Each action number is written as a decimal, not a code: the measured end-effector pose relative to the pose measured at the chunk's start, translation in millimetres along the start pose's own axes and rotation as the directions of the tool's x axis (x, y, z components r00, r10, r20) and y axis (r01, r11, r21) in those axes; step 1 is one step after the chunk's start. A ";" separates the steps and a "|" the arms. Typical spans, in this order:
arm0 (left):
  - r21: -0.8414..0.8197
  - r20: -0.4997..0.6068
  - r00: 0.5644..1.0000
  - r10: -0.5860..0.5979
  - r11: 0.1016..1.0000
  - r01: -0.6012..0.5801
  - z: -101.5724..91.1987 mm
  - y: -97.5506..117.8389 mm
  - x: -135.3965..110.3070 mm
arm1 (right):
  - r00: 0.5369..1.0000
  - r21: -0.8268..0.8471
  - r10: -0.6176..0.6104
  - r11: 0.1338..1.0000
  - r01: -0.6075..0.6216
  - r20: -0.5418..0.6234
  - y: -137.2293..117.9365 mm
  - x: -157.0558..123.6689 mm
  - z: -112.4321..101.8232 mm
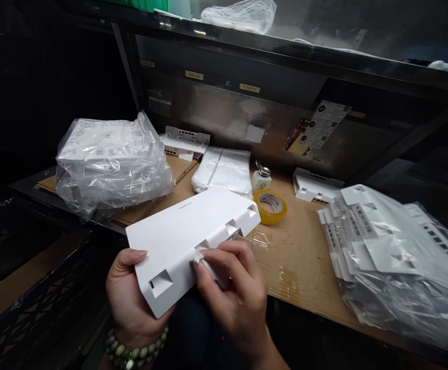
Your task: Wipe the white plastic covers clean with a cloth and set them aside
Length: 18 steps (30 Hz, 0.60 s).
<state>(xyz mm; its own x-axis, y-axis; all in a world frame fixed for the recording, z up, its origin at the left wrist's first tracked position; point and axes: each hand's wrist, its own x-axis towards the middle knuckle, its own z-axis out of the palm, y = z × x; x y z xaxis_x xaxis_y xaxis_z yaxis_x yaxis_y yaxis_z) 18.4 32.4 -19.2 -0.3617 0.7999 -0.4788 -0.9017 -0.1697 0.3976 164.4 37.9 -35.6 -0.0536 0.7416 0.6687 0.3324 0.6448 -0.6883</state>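
Note:
A white plastic housing [181, 228] with HUAWEI lettering and square cutouts along its near edge is held tilted in front of me. My left hand [133, 293] is closed around its left end, thumb on the top face. My right hand [235, 288] pinches a small white wad [198, 258], which looks like cloth or tissue, against the near edge between cutouts. Most of the wad is hidden by the fingers. Just beyond the housing's right end lies a roll of yellow tape [281, 213], with a pump-top bottle [261, 180] behind it.
Bagged white housings [112, 159] are stacked at left, and more bagged housings [393, 246] lie at right. Flat plastic bags [224, 169] sit at the back on the cardboard-covered bench [297, 267]. Loose housings [187, 141] lean near the back panel. A shelf [285, 54] overhangs the bench.

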 end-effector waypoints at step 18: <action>0.030 -0.039 0.996 -0.086 0.996 0.087 4.1 -6.6 12.5 | 1.000 -0.042 0.000 0.999 -0.001 -0.003 0.5 -10.7 9.3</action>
<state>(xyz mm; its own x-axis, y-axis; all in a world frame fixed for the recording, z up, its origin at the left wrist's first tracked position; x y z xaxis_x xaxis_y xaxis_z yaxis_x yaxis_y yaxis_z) 20.8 45.8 -24.6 -0.2921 0.7887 -0.5409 -0.9221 -0.0822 0.3780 156.4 32.0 -45.8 -0.0506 0.7413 0.6692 0.3719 0.6359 -0.6763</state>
